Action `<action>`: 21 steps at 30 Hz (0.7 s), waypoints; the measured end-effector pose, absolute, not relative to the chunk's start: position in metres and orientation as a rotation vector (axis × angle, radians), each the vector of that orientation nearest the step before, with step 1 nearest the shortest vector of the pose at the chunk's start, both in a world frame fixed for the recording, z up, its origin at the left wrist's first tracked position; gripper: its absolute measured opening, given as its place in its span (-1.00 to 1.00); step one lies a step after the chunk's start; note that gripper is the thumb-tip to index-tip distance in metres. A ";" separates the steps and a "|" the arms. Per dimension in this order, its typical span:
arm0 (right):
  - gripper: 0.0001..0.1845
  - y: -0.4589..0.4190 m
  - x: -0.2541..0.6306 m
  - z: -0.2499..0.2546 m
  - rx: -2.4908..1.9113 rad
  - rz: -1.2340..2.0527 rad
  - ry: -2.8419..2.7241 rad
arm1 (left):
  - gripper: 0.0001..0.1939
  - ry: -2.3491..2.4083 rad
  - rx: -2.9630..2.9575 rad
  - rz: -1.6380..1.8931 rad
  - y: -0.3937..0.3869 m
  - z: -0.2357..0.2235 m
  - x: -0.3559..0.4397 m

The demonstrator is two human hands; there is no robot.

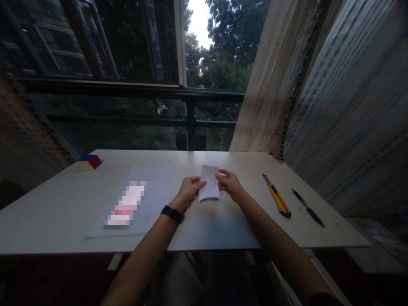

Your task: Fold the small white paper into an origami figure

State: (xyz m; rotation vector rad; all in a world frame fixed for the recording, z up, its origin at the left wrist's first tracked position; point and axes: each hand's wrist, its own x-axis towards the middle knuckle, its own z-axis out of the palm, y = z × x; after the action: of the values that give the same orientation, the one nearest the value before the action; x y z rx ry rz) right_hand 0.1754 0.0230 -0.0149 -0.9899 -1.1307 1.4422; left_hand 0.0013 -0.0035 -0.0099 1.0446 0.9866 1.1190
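Grip is clamping from both sides: left hand (191, 187) and right hand (230, 183) are pinching opposite long edges of a paper slip (209, 191), thumbs resting on its face. So the slip is sitting right between them, over the middle of the desk (223, 231), with its long axis running away from the person, and neither hand is clearly nearer. Looks-wise, it's showing plain white, narrow and rectangular, bottom edge bowing a little; can't tell if it's folded, tbh.
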 end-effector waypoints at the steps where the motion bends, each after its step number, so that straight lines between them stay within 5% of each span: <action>1: -0.53 0.022 0.175 -0.015 -0.993 1.467 -1.173 | -0.62 1.001 1.034 1.147 -0.004 -0.009 0.001; 14: -0.65 0.024 0.180 -0.017 -0.954 1.582 -1.114 | -0.58 1.028 0.892 1.172 -0.009 0.002 0.003; 21: -0.78 0.019 0.178 -0.013 -0.917 1.570 -1.176 | -0.82 0.995 0.834 1.206 -0.006 0.003 0.002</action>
State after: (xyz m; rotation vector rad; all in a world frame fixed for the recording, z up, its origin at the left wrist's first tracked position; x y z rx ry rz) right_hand 0.1783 0.0195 -0.0129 -0.9165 -1.1762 1.5699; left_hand 0.0023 -0.0056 0.0029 0.8343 0.9946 1.2057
